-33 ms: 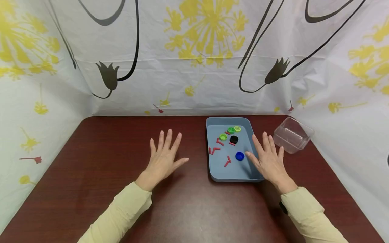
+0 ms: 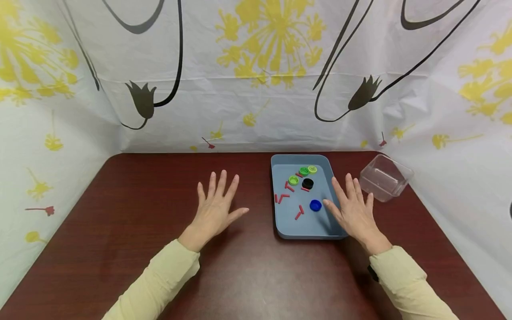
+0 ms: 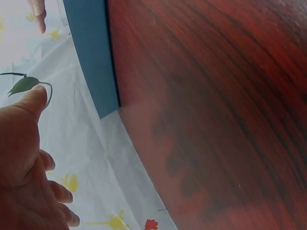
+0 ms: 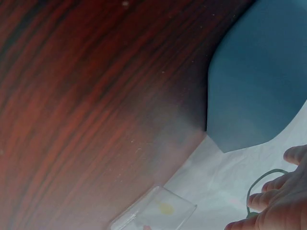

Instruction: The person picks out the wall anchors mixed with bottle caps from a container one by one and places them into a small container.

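Note:
My left hand (image 2: 214, 210) hovers over the table left of the blue-grey tray (image 2: 296, 229), fingers spread and holding nothing. Over the tray's right edge my right hand (image 2: 354, 210) is held with fingers spread, its thumb tip near a blue bottle cap (image 2: 315, 205). Farther back in the tray lie a black cap (image 2: 307, 183), a light green cap (image 2: 294, 180), a green cap (image 2: 304, 171) and a yellow-green cap (image 2: 312, 169). Several short red sticks (image 2: 302, 209) are scattered among them. In the right wrist view the fingers (image 4: 280, 201) show beside the tray wall (image 4: 254, 96).
A clear plastic container (image 2: 386, 178) stands at the right rear of the dark red-brown table (image 2: 256, 275), just beyond my right hand. Behind and at both sides hangs a white sheet (image 2: 200, 106) with yellow and grey flower prints.

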Motion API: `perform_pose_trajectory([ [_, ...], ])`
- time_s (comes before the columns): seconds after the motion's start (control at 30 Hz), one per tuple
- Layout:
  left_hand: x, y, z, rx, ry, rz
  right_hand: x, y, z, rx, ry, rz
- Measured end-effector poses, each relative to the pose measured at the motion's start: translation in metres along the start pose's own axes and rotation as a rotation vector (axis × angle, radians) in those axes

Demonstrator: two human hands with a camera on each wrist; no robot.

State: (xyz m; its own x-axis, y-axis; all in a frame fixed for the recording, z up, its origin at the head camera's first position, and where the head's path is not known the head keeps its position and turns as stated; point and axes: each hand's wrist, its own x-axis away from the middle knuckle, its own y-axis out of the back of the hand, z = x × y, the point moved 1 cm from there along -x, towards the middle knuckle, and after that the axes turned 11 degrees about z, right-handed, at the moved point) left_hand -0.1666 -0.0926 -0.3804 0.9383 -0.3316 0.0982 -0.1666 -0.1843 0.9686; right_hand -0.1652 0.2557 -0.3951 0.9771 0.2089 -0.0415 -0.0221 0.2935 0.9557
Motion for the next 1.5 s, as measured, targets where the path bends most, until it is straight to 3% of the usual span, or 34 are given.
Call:
perform_pose_trajectory([
  [0.27,0.001,-0.001,-0.001,0.002,0.003,0.006,0.002,0.003,0.0,0.005,-0.008,0.002],
  [0.43,0.002,-0.003,-0.003,0.061,-0.024,-0.004,0.004,0.003,0.0,-0.024,0.03,-0.053],
  [0.8,0.007,-0.018,-0.023,0.456,-0.141,0.008,0.008,0.006,0.0,-0.095,0.18,-0.284],
  [0.97,0.007,-0.026,-0.038,0.557,-0.224,0.007,0.009,0.005,0.004,-0.124,0.214,-0.328],
  [1.13,0.002,-0.036,-0.052,0.614,-0.28,0.033,0.008,0.002,0.005,-0.136,0.223,-0.309],
  [1.37,-0.005,-0.047,-0.065,0.64,-0.284,0.061,0.007,-0.001,0.006,-0.184,0.238,-0.259],
  [1.5,-0.007,-0.054,-0.069,0.62,-0.306,0.042,0.004,-0.003,0.009,-0.198,0.247,-0.199],
])
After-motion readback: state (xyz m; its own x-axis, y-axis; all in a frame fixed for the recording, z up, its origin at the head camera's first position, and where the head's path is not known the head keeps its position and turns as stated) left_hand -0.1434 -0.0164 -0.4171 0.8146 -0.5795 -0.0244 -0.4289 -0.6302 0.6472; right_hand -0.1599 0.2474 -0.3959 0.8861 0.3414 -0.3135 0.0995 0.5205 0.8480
